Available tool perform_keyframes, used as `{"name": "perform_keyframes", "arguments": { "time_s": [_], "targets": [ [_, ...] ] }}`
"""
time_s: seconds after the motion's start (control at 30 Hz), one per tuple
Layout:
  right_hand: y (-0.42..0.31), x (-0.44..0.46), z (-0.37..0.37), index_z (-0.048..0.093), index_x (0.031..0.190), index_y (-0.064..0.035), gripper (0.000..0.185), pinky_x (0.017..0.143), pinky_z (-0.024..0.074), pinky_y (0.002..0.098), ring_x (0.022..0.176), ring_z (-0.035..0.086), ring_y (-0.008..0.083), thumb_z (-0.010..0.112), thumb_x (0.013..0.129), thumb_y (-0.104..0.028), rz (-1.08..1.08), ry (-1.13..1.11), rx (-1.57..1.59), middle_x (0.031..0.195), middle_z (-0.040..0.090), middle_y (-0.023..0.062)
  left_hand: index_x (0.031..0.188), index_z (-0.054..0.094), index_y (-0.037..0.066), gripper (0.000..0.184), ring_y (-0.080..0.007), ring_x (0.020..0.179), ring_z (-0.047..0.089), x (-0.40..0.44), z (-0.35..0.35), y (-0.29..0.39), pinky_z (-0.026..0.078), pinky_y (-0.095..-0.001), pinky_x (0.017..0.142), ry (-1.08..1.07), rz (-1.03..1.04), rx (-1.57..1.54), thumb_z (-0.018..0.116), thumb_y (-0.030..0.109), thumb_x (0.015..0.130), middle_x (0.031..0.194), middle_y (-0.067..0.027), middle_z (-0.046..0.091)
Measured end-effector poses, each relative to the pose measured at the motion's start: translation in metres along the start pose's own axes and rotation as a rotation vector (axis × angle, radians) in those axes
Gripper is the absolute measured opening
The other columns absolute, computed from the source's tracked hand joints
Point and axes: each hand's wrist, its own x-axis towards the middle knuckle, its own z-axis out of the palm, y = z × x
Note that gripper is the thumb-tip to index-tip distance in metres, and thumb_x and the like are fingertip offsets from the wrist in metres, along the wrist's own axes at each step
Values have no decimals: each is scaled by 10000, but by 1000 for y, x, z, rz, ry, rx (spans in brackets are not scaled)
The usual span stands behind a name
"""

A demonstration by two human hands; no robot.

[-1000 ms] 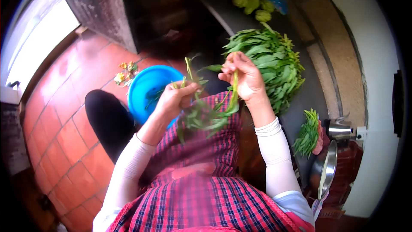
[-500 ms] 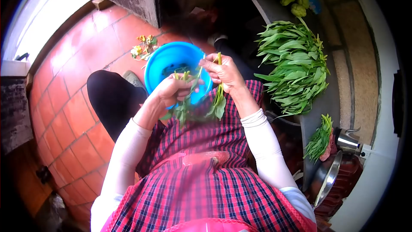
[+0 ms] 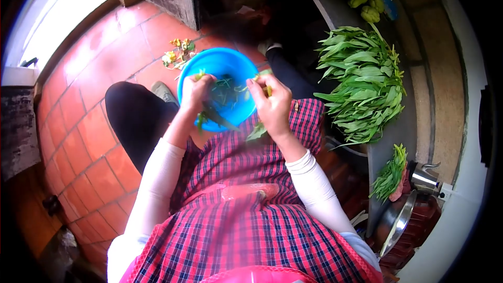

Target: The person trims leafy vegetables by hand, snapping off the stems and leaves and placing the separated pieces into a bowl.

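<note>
My left hand (image 3: 197, 95) grips green stems (image 3: 199, 75) over the blue basin (image 3: 220, 55) — my right hand (image 3: 273, 104) pinches a leafy sprig (image 3: 257, 132). The heap of greens (image 3: 361, 84) lies at the basin's three o'clock.

My left hand (image 3: 198, 94) and right hand (image 3: 273, 102) are raised ahead of my torso, apart, at near-equal reach. Left: fingers curled inward in a grip. Right: thumb bent toward the index finger, remaining fingers folded. Left forearm (image 3: 175, 132) and right forearm (image 3: 294, 149) extend forward, angled inward toward each other. Left leg (image 3: 131, 120) bent, knee out to the side.
</note>
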Motion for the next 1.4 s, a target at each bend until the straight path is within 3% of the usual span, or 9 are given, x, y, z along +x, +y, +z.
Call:
{"name": "perform_keyframes", "arguments": {
  "time_s": [0.13,0.27,0.4,0.57,0.8,1.0,1.2,1.23,1.4],
  "targets": [
    [87,17,18,599,1037,58,253,478,398,197,515,503,45,678,836,-75,277,-341,-99,734,641,40,878,680,28,227,-60,611,484,6,-35,26,373,-201,565,128,299,287,556,202,956,667,11,562],
    [76,36,3,488,1268,33,479,456,398,181,517,499,60,639,909,-246,902,-451,627,813,661,107,898,666,37,203,-55,594,498,-18,-38,49,380,-210,539,-65,196,220,542,183,963,636,22,531],
    [72,29,1,515,1251,22,487,512,435,199,636,561,81,553,952,-360,1020,-439,928,957,666,134,953,635,34,201,-50,544,451,-39,-3,50,367,-196,511,-268,57,156,611,231,925,691,39,516],
    [67,17,14,506,1261,13,494,777,520,299,872,610,171,430,995,-397,969,-388,1191,1056,637,128,884,681,41,172,-13,492,358,-55,33,34,261,-189,452,-403,-78,186,703,210,860,615,83,481],
    [46,11,23,474,1307,-1,610,920,462,340,1034,592,215,304,999,-499,812,-338,1073,1181,603,160,904,685,50,156,-8,487,356,-56,45,24,232,-199,445,-415,-43,174,718,191,845,647,67,538],
    [46,12,19,475,1322,3,722,945,467,373,1113,581,256,310,956,-597,712,-423,1090,1212,600,175,914,653,33,161,-15,644,489,-52,48,20,390,-188,587,-364,161,228,713,141,811,709,62,566],
    [60,15,-10,579,1232,-61,525,773,439,253,915,576,114,534,930,-488,671,-381,740,1012,629,40,886,639,45,138,-13,587,444,-49,46,24,338,-190,528,-421,161,241,684,160,824,683,75,525],
    [60,14,-10,660,1082,-45,335,699,457,244,799,579,85,649,896,-323,670,-385,795,886,622,3,903,646,43,141,-13,574,430,-52,46,27,323,-190,518,-438,92,204,679,161,832,681,72,527],
    [64,12,-6,688,925,-11,165,583,469,229,634,574,88,688,867,-165,655,-355,810,754,631,24,973,675,28,163,-20,512,354,-51,41,28,250,-193,473,-527,-135,54,642,156,877,666,59,526]
  ]
}}
